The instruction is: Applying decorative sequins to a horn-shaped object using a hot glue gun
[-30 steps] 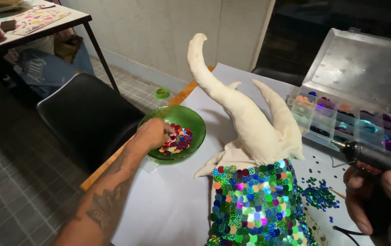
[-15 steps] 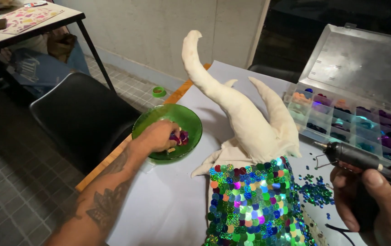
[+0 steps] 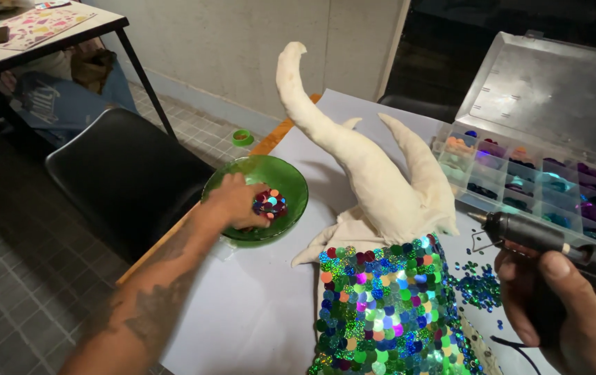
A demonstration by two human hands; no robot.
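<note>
The left hand (image 3: 232,201) reaches into the green glass bowl (image 3: 223,180), fingertips curled down onto the heap of coloured sequins (image 3: 270,203) at its bottom — whether one is already pinched between them cannot be told, since the knuckles hide the tips. The right hand (image 3: 568,312) is wrapped fully around a black glue gun (image 3: 541,239), whose nozzle points away from the palm, toward the left hand's side. Between the two grips lies the cream fabric figure (image 3: 374,180), its long axis running away from the person, tail end far, with the sequin-covered patch (image 3: 381,305) at the near end. That patch sits just beside the gun's nozzle and well apart from the bowl — the right hand is much the nearer.
</note>
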